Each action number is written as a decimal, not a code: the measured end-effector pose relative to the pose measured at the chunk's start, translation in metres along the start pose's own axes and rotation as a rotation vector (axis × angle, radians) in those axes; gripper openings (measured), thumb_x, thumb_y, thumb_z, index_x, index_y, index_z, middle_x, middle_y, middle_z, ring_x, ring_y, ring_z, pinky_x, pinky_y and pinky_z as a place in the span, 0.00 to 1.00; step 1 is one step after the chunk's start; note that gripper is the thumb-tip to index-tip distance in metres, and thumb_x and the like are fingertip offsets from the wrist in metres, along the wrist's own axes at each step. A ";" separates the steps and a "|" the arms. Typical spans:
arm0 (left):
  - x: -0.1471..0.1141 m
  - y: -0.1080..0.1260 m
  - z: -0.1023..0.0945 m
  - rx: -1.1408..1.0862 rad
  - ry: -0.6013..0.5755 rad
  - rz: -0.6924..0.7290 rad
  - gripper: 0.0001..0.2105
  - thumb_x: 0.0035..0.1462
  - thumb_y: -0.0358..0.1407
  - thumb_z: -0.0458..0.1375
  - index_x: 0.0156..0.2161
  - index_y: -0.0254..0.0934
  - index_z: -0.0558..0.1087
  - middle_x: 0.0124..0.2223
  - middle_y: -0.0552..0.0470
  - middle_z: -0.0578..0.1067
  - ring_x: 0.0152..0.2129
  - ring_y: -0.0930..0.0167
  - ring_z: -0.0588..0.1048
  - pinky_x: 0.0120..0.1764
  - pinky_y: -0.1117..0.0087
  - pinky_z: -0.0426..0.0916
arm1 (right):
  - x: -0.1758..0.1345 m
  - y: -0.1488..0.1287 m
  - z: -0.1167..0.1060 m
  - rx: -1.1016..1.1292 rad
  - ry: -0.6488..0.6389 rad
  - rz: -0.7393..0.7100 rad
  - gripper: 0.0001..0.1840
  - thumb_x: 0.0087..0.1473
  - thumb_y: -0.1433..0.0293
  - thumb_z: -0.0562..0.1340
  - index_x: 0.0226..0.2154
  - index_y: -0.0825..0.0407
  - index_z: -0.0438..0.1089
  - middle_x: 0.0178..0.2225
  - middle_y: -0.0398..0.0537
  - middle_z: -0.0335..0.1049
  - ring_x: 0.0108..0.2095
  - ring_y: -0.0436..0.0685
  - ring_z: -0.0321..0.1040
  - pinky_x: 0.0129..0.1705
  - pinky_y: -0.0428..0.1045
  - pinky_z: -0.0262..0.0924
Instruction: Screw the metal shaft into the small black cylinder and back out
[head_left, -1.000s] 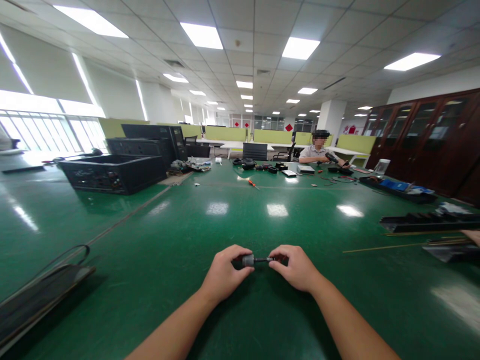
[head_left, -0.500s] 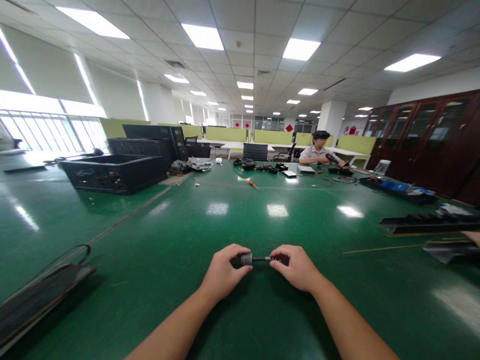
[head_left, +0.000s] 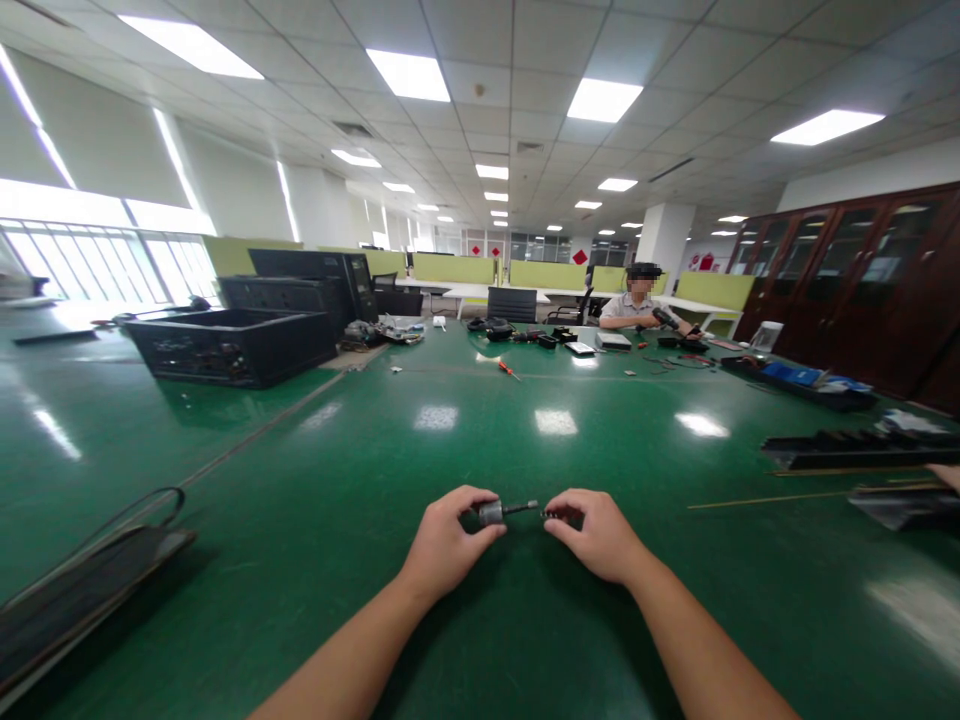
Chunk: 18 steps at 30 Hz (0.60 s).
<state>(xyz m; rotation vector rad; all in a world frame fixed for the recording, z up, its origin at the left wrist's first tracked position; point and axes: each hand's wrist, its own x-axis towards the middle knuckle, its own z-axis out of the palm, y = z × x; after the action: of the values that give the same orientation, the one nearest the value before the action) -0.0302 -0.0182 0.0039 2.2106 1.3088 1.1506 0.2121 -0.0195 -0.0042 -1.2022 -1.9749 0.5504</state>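
Just above the green table, my left hand pinches a grey cylindrical piece between thumb and fingers. A thin dark shaft sticks out of it to the right, tilted slightly up. Facing it, my right hand is closed on a small dark metal part, mostly covered by the fingertips. A narrow gap separates the shaft's end from this small part. What kind of pieces they are I cannot make out.
Black computer cases stand at the back left, and a flat dark panel lies at the near left. An orange screwdriver rests farther back. Black trays line the right side. Across the table sits a person holding a dark tool.
The shaft's tip has come away from the small part in my right hand, opening a gap. The grey piece has tilted, its shaft end now higher.
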 end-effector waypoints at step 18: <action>-0.029 -0.045 -0.102 -0.130 0.176 -0.515 0.25 0.40 0.48 0.66 0.43 0.37 0.72 0.44 0.44 0.80 0.43 0.59 0.77 0.52 0.59 0.67 | 0.008 0.049 -0.004 0.317 0.195 0.273 0.28 0.57 0.49 0.52 0.24 0.55 0.69 0.21 0.45 0.67 0.20 0.51 0.65 0.26 0.46 0.59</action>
<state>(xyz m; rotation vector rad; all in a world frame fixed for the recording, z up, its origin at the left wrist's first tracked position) -0.1425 -0.0307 0.0260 1.5708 1.6883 1.1954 0.2407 0.0106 -0.0323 -1.2754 -1.5037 0.8178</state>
